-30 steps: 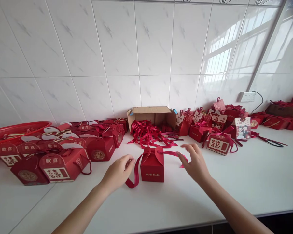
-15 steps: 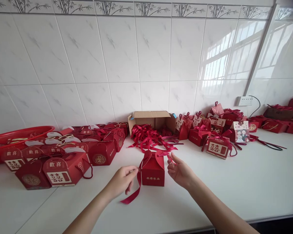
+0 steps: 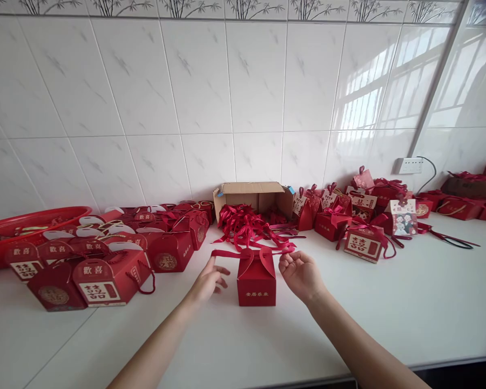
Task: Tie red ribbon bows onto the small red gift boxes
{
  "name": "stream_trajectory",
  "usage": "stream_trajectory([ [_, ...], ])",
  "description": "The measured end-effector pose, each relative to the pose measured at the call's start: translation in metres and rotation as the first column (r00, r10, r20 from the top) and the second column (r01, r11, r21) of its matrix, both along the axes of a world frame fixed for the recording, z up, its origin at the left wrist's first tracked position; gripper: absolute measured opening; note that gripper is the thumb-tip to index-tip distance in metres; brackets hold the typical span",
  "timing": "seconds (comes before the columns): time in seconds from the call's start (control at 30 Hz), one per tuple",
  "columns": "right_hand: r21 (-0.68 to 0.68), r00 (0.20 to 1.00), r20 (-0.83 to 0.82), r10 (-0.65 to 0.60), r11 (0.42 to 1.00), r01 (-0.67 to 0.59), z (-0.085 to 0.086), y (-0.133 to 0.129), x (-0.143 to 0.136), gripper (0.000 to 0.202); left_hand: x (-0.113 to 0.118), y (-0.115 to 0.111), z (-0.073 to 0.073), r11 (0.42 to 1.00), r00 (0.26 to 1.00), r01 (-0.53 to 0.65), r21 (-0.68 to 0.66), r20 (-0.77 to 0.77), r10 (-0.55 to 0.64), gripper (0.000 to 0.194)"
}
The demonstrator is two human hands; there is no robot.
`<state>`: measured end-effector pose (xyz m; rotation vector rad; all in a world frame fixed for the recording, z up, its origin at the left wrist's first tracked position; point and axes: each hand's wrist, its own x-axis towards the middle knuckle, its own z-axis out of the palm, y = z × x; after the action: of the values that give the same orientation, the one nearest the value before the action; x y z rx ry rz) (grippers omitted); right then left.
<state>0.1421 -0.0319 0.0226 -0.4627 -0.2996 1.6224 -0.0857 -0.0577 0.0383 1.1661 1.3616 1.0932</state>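
1. A small red gift box (image 3: pixel 256 283) stands upright on the white table (image 3: pixel 409 308), near the middle of its front edge, with its two rounded top flaps raised and meeting.
2. A red ribbon (image 3: pixel 230 253) runs across the top of the box, threaded at the flaps, one end reaching out to each side.
3. The left hand (image 3: pixel 208 282) is just left of the box; its fingertips appear to pinch the left end of the ribbon and hold it level with the box top.
4. The right hand (image 3: pixel 302 272) is just right of the box, fingers curled in around the right end of the ribbon.
5. By my reading, the step in hand is drawing both ends taut before tying; the next move calls for crossing the ends over the flaps while holding even tension, so the box does not tip.
6. Behind, a cardboard carton (image 3: pixel 254 195) against the wall spills loose ribbons (image 3: pixel 247 226); finished boxes (image 3: pixel 362 237) crowd the right, handled boxes (image 3: pixel 105 265) the left.
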Motion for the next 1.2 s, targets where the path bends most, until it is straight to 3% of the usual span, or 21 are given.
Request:
stream_trajectory([
  [0.07,0.026,0.999,0.006,-0.047,0.999,0.047,0.002,0.001,-0.006,0.016,0.007,0.004,0.0,0.996,0.976,-0.08,0.043,0.204,0.07,0.051],
  [0.17,0.045,0.992,0.058,-0.11,0.993,0.107,-0.001,0.004,-0.017,0.025,0.019,0.011,0.003,0.987,0.856,-0.145,0.067,0.508,0.092,0.027],
  [0.3,0.02,0.969,0.127,-0.214,0.977,0.213,-0.011,0.007,-0.024,0.034,0.027,0.017,0.009,0.926,0.688,-0.367,0.086,0.695,0.208,0.024],
  [0.37,-0.012,0.955,0.145,-0.258,0.965,0.262,-0.015,0.007,-0.023,0.033,0.027,0.017,0.01,0.907,0.673,-0.411,0.091,0.701,0.235,0.024],
  [0.57,-0.064,0.94,0.159,-0.301,0.947,0.314,-0.016,0.006,-0.014,0.026,0.018,0.01,0.011,0.889,0.723,-0.426,0.166,0.653,0.225,0.027],
  [0.97,-0.088,0.962,0.191,-0.197,0.972,0.217,-0.021,-0.001,-0.006,0.016,0.007,0.003,0.0,0.91,0.693,-0.414,-0.035,0.637,0.339,0.016],
  [1.1,-0.023,0.951,0.217,-0.22,0.973,0.23,-0.012,-0.001,-0.001,0.009,0.004,0.002,0.007,0.905,0.706,-0.423,0.031,0.638,0.308,0.018],
  [1.2,0.046,0.93,0.26,-0.259,0.966,0.256,0.002,0.0,0.003,0.01,0.003,0.003,0.019,0.88,0.754,-0.447,0.162,0.597,0.274,0.025],
])
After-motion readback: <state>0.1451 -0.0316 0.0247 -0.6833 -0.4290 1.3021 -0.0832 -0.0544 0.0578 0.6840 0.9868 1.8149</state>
